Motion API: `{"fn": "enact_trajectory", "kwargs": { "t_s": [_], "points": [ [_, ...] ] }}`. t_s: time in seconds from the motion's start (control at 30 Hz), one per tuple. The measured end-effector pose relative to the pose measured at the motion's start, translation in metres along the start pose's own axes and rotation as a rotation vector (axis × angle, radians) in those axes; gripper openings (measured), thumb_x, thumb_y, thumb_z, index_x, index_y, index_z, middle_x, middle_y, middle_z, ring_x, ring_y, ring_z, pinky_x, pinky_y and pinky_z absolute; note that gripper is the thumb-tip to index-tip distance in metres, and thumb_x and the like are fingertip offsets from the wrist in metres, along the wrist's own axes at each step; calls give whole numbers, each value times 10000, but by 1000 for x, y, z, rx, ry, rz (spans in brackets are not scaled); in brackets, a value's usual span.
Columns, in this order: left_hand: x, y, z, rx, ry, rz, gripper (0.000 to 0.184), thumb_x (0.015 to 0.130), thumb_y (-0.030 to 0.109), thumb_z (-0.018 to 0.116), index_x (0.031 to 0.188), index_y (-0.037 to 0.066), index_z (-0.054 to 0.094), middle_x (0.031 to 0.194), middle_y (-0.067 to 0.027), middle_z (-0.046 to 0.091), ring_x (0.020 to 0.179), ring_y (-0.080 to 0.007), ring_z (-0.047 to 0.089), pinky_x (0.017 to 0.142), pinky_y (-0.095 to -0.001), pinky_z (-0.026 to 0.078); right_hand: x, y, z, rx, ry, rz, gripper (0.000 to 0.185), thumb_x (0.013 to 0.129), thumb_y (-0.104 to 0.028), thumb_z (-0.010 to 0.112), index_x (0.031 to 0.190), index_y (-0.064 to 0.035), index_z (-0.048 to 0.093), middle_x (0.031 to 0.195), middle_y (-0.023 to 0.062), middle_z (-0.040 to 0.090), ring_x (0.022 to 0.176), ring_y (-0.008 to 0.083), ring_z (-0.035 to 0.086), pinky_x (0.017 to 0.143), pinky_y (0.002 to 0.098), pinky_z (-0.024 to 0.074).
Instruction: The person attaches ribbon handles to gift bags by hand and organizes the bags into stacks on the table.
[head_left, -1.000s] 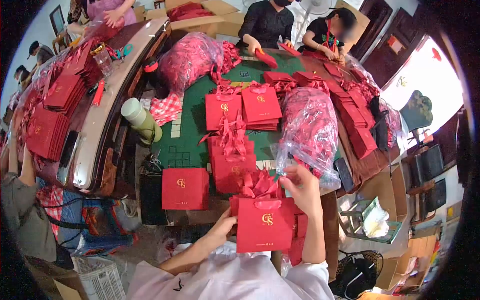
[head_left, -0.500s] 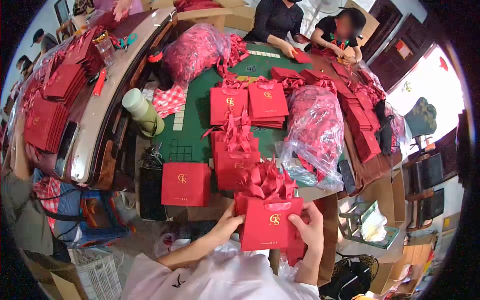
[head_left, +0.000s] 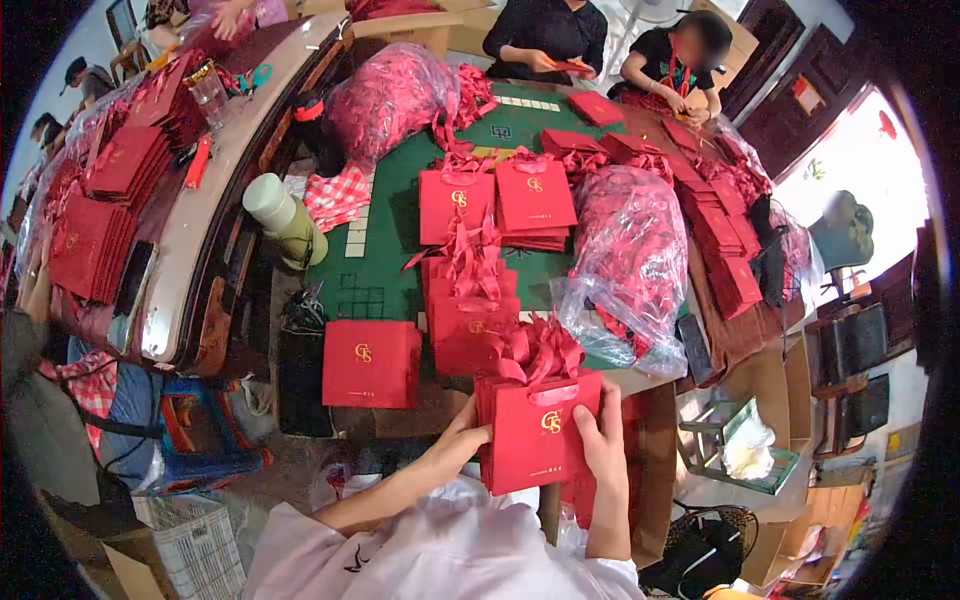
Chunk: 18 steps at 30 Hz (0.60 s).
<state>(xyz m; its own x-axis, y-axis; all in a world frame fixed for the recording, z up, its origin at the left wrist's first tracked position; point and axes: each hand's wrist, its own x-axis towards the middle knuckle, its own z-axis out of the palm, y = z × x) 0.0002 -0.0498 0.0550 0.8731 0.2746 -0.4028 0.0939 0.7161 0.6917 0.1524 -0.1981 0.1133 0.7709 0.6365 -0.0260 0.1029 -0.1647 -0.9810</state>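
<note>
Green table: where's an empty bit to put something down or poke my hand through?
Bare green tabletop shows between the bottle and the middle row of red bags. Another patch lies beyond the side-by-side bag piles, right of the far plastic bundle. It's crowded down the middle and around the near plastic bundle.

Both hands [head_left: 532,432] grip from opposite sides (right thumb [head_left: 586,425] in front).
</note>
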Motion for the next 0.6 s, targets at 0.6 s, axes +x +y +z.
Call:
{"fn": "enact_trajectory", "kwargs": {
  "t_s": [0.6],
  "points": [
    [1,9,22,321,-1,262,790,809,223,781,1397,18,295,1300,-134,501,1218,-211,482,1055,-368,376,-4,12,-9,104,13,94,530,907,-27,547,1389,-22,327,1273,95,485,1164,163,472,1032,306,361]
  ]
}}
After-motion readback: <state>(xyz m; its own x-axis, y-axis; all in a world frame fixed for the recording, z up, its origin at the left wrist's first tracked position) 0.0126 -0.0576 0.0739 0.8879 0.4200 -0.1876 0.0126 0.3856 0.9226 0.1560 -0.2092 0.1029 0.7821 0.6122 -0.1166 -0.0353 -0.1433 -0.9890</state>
